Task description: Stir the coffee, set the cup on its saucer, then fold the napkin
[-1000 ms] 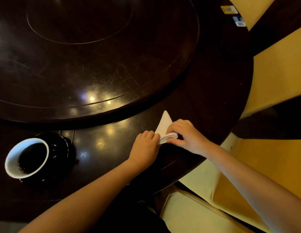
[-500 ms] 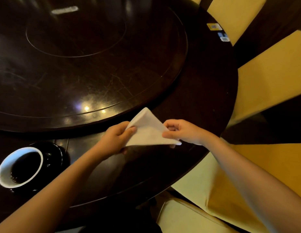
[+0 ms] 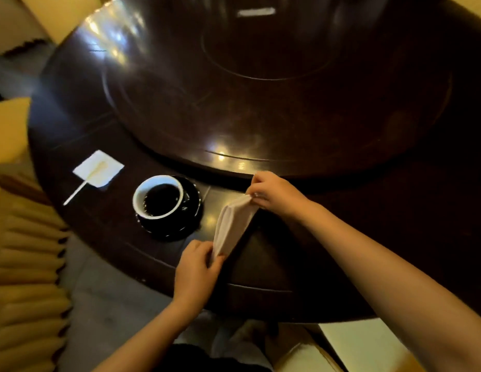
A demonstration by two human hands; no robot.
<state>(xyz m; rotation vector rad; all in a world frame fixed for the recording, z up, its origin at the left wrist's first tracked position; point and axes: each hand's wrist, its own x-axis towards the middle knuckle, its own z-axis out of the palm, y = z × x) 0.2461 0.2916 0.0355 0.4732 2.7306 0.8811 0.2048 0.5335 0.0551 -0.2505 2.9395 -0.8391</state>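
Note:
A folded white napkin [image 3: 234, 225] is stretched between my two hands just above the dark table [image 3: 368, 210]. My left hand [image 3: 196, 269] pinches its near end; my right hand [image 3: 277, 193] pinches its far end. To the left of the napkin, a white-lined cup [image 3: 158, 196] with dark coffee stands on a black saucer [image 3: 189, 218]. Further left, a pale stirrer [image 3: 85, 183] lies across a second white napkin [image 3: 98, 169].
A raised round turntable [image 3: 274, 103] fills the table's middle, just beyond my right hand. Yellow-covered chairs [image 3: 22, 277] stand close at the left and lower right. The table's edge runs just under my left wrist.
The view has swung left, which brings the cup, the stirrer and the second napkin into sight. The napkin has turned from a flat triangle held side to side into a narrow fold held near to far.

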